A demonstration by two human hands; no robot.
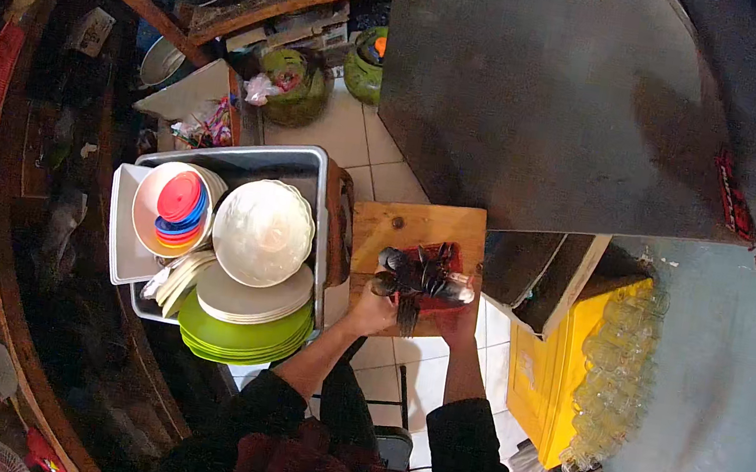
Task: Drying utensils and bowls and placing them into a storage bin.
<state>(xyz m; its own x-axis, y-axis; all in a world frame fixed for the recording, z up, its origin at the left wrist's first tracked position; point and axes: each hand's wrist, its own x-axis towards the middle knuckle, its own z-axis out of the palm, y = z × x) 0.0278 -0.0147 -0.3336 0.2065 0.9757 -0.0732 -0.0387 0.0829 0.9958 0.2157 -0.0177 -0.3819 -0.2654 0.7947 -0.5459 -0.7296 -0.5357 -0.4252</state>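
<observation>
A red plastic basket [446,254] filled with metal spoons and forks [420,271] is in front of me, over a small wooden tabletop [379,225]. My left hand [373,311] grips its near left side, below several spoon bowls. At the near right side, my right hand [460,320] has hold of it too; the fingers of both hands are partly hidden. Fork tines point towards me over the basket's near edge. Whether the basket rests on the wood or is slightly raised, I cannot tell.
Left of the wood, a grey tub [318,170] bears white bowls [262,234], green plates [241,333] and small coloured dishes [181,205]. A large dark panel [549,101] stands ahead. Glass jars [616,371] line a yellow crate [539,382] on the right. Green gas cylinders [296,98] stand behind.
</observation>
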